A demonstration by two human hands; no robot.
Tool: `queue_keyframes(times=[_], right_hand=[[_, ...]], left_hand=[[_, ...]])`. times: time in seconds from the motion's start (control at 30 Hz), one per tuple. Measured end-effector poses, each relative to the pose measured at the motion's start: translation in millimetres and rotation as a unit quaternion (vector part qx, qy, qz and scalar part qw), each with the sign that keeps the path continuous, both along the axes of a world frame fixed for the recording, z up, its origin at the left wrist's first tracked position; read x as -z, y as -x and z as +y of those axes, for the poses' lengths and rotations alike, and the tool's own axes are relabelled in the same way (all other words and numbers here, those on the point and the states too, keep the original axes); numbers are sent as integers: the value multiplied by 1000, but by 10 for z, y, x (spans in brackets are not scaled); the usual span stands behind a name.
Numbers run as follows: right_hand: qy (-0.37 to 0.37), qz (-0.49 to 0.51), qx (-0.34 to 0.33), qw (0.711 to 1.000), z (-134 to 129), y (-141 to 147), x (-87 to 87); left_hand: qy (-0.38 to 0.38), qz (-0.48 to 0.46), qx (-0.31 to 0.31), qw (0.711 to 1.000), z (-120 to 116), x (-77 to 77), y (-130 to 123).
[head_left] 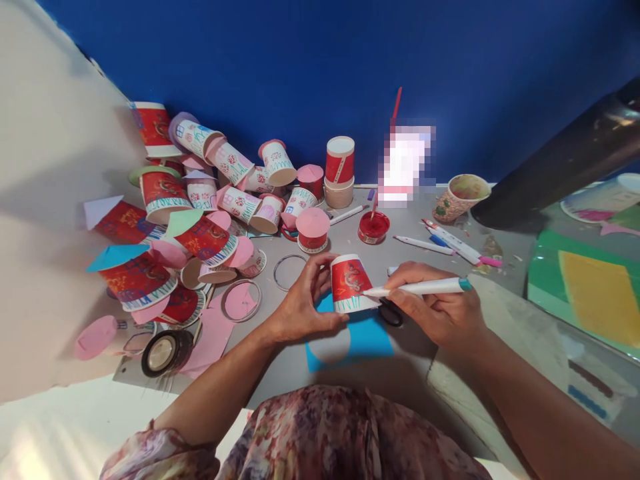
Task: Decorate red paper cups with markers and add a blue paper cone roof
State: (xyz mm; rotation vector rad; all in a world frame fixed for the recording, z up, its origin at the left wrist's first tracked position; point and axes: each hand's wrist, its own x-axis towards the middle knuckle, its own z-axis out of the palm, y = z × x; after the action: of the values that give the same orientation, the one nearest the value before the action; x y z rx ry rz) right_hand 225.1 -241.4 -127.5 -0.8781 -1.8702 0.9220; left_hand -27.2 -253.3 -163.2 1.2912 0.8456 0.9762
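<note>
My left hand is wrapped around the left side of a red and white paper cup, which is held upside down, wide rim low. Teal zigzag strokes run along the cup's white band. Between the fingers of my right hand is a white marker with a teal end, its tip at the cup's lower right side. Below the cup lies a blue paper sheet with a round cut or shadow at its left. Black scissors handles show beside the cup, partly hidden by my right hand.
Several decorated cups with paper tops are piled at the left. A red pot, loose markers and a patterned cup stand or lie toward the back. A tape roll is at front left, a dark pipe at right.
</note>
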Motion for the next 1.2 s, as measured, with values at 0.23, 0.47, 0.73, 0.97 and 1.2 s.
queue_keyframes(times=[0.23,0.47,0.73,0.97,1.2], right_hand=[[31,1,10,999,19,-22,5],[45,13,-4,999,22,-43,-15],[94,35,-7,995,19,-66,-12],[85,42,2,996,44,-86,-17],[100,76,7,992,61,-92,-7]], left_hand=[[-6,-10,1,1000,-13,27,-30],[-22,-2,15,1000,-4,33,-51],[-3,-24,20,1000,7,58,-23],[13,-49,27,998,19,45,-33],[16,-71,25,997,22,33,-36]])
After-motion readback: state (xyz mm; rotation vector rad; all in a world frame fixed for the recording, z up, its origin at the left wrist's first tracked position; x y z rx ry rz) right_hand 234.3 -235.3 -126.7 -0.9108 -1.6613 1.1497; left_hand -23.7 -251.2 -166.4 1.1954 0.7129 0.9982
